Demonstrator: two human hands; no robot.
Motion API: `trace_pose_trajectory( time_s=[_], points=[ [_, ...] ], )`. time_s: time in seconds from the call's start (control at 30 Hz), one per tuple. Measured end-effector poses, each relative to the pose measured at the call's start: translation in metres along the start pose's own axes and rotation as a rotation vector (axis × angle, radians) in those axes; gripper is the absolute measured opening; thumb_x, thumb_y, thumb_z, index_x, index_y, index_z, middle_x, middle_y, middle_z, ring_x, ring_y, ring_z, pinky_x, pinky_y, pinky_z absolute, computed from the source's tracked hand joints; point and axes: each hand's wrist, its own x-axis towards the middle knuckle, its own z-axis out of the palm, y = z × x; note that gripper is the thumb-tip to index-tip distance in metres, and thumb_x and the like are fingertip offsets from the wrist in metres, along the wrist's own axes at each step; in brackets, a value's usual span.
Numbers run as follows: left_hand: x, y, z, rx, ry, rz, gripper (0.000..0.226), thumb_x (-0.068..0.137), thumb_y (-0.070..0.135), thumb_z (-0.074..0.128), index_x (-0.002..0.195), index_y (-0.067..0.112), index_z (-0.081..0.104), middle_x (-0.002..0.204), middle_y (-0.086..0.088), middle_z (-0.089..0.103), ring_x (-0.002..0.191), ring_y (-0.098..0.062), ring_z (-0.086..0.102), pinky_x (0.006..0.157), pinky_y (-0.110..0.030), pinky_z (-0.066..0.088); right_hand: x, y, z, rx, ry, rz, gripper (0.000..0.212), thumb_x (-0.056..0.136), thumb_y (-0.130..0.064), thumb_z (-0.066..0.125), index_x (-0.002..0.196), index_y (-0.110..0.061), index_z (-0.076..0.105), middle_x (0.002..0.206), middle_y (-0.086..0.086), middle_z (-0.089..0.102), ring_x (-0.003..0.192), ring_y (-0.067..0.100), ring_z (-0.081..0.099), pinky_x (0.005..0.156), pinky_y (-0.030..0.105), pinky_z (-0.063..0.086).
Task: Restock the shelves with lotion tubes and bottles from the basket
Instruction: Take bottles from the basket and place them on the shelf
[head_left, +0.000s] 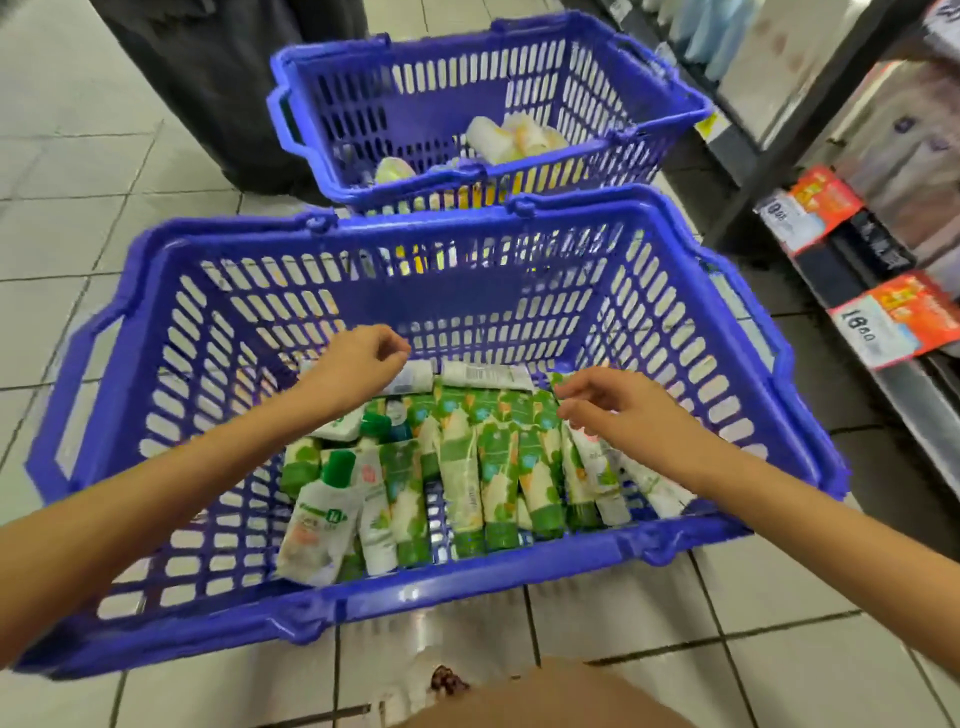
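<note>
Picking is the step in hand. Both hands hover over the near basket (519, 564), where the tubes (498, 467) lie in a row on its floor. The left hand (358, 364) and right hand (618, 410) have loosely curled fingers that hold nothing. Next, each should drop, pinch a tube, and carry it to the shelves (914, 389) on the right.
</note>
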Motion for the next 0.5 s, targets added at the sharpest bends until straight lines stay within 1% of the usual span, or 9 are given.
trace_pose_trajectory(
  time_s=[0.07,0.13,0.23,0.27,0.33,0.37,0.4,0.43,0.5],
  points=[
    [-0.004,-0.018,0.004,0.103,-0.061,-0.036,0.023,0.091,0.015,0.051,0.104,0.001,0.063,0.107,-0.017,0.066,0.101,-0.028,0.06,0.082,-0.03,0.042,0.005,0.007,0.001,-0.006,-0.074,0.046,0.014,0.088,-0.015,0.058,0.1,-0.014,0.064,0.096,0.014,0.067,0.093,0.026,0.063,0.087,0.035,0.048],
    [-0.014,-0.034,0.008,0.21,-0.148,-0.078,0.025,0.091,0.016,0.051,0.1,-0.003,0.064,0.103,-0.021,0.066,0.1,-0.031,0.06,0.077,-0.029,0.041,0.004,0.012,0.001,0.039,-0.135,0.071,0.01,0.089,-0.016,0.058,0.096,-0.02,0.063,0.099,0.017,0.067,0.092,0.023,0.063,0.088,0.036,0.049],
    [-0.027,-0.043,0.01,0.35,-0.245,-0.118,0.027,0.091,0.02,0.051,0.101,0.0,0.066,0.107,-0.019,0.067,0.1,-0.029,0.06,0.08,-0.029,0.042,0.001,0.012,0.0,0.096,-0.145,0.083,0.009,0.089,-0.017,0.058,0.094,-0.023,0.062,0.098,0.013,0.068,0.093,0.021,0.065,0.088,0.036,0.05],
    [-0.029,-0.044,0.008,0.382,-0.272,-0.124,0.028,0.091,0.022,0.051,0.099,-0.001,0.065,0.107,-0.019,0.067,0.097,-0.028,0.061,0.078,-0.03,0.042,0.002,0.011,0.0,0.106,-0.135,0.083,0.01,0.088,-0.018,0.058,0.095,-0.023,0.063,0.097,0.01,0.069,0.092,0.019,0.066,0.086,0.033,0.051],
    [-0.036,-0.048,0.0,0.45,-0.364,-0.155,0.027,0.091,0.027,0.053,0.096,0.002,0.061,0.11,-0.018,0.065,0.093,-0.025,0.059,0.071,-0.029,0.039,0.002,0.009,0.0,0.129,-0.117,0.079,0.011,0.089,-0.018,0.058,0.095,-0.024,0.063,0.096,0.004,0.069,0.088,0.013,0.067,0.08,0.022,0.051],
    [-0.04,-0.051,-0.004,0.512,-0.426,-0.17,0.029,0.09,0.028,0.055,0.104,0.003,0.059,0.115,-0.016,0.062,0.099,-0.024,0.058,0.074,-0.029,0.039,0.002,0.008,0.0,0.126,-0.119,0.078,0.011,0.089,-0.018,0.057,0.096,-0.023,0.063,0.097,0.004,0.069,0.087,0.011,0.066,0.077,0.018,0.05],
    [-0.044,-0.054,-0.007,0.587,-0.495,-0.194,0.035,0.088,0.029,0.058,0.114,0.005,0.055,0.122,-0.013,0.059,0.107,-0.023,0.056,0.079,-0.028,0.041,0.001,0.007,0.0,0.114,-0.13,0.075,0.011,0.089,-0.018,0.057,0.098,-0.022,0.063,0.097,0.005,0.069,0.086,0.011,0.066,0.075,0.017,0.05],
    [-0.048,-0.057,-0.008,0.662,-0.557,-0.211,0.043,0.087,0.03,0.059,0.121,0.005,0.051,0.127,-0.01,0.055,0.114,-0.023,0.053,0.087,-0.027,0.042,0.0,0.005,0.001,0.096,-0.145,0.071,0.012,0.089,-0.017,0.057,0.099,-0.021,0.063,0.097,0.007,0.069,0.087,0.013,0.065,0.076,0.018,0.049],
    [-0.055,-0.06,0.0,0.728,-0.661,-0.242,0.053,0.085,0.034,0.061,0.128,0.006,0.046,0.133,-0.01,0.051,0.12,-0.023,0.05,0.095,-0.027,0.04,-0.002,0.003,0.001,0.067,-0.17,0.06,0.013,0.089,-0.016,0.056,0.101,-0.017,0.063,0.098,0.015,0.067,0.089,0.019,0.063,0.081,0.028,0.05]
  ],
)
